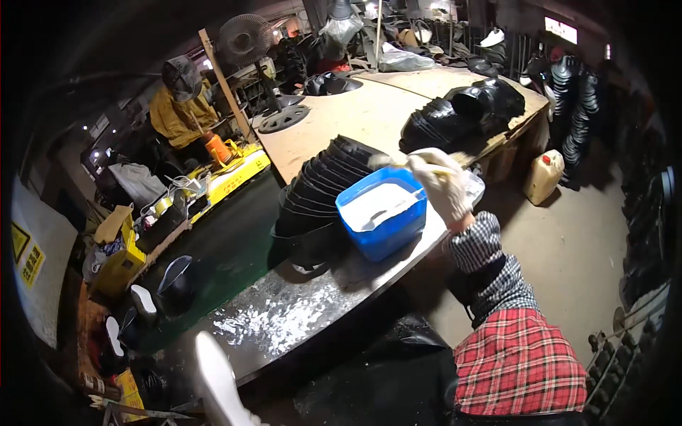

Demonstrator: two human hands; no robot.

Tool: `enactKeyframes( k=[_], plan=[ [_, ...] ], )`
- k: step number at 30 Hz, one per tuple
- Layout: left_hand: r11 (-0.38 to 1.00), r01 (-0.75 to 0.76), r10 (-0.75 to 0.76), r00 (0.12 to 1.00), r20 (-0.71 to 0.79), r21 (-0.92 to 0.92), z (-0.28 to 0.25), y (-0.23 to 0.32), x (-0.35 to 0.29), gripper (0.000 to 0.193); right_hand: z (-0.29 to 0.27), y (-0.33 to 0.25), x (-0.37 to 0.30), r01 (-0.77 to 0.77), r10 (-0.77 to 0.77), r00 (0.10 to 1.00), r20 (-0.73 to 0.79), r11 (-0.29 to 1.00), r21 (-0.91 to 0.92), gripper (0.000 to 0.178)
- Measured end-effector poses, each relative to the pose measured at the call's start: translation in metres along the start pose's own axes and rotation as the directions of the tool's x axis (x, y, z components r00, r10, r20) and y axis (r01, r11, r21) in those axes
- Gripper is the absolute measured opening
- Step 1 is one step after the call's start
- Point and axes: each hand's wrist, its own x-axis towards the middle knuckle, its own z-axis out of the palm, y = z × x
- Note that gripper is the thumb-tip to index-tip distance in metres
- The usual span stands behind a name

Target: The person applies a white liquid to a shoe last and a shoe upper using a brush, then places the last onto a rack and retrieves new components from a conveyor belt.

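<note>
My right hand (437,186), in a pale knit glove, is closed around a brush whose tan bristly end (386,161) sticks out to the left. It is over the right rim of a blue tub (380,241) that holds a white liquid (380,202). A nested stack of black boot uppers (323,181) leans just left of the tub. At the lower edge a white shoe sole (215,373) stands up, blurred; what supports it is hidden. My left hand is not in view.
White splatters (284,319) cover the bench's near end. A dark green conveyor belt (234,248) runs left, with black boots (175,284) on it. Behind are a wooden table (362,117) bearing black boot pieces (465,110) and a fan (245,39). A yellowish jerrycan (545,177) stands on the floor.
</note>
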Motion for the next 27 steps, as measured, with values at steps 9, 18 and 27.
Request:
enactKeyframes(
  k=[9,18,27],
  plan=[
    [0.642,0.760,-0.763,0.622,-0.178,-0.096,0.013,-0.061,0.018,0.070,-0.017,0.023,0.005,-0.116,0.184,0.945,0.270,0.961,-0.250,0.024],
    [0.347,0.907,-0.860,0.409,0.304,-0.237,0.009,-0.079,0.000,0.101,0.032,-0.074,-0.057,-0.011,-0.073,0.860,0.506,0.987,0.163,0.013],
    [0.454,0.831,-0.633,0.555,0.539,-0.323,-0.044,-0.122,0.008,0.096,0.219,-0.065,-0.135,-0.564,0.133,0.574,0.808,0.780,0.271,0.022]
  ],
)
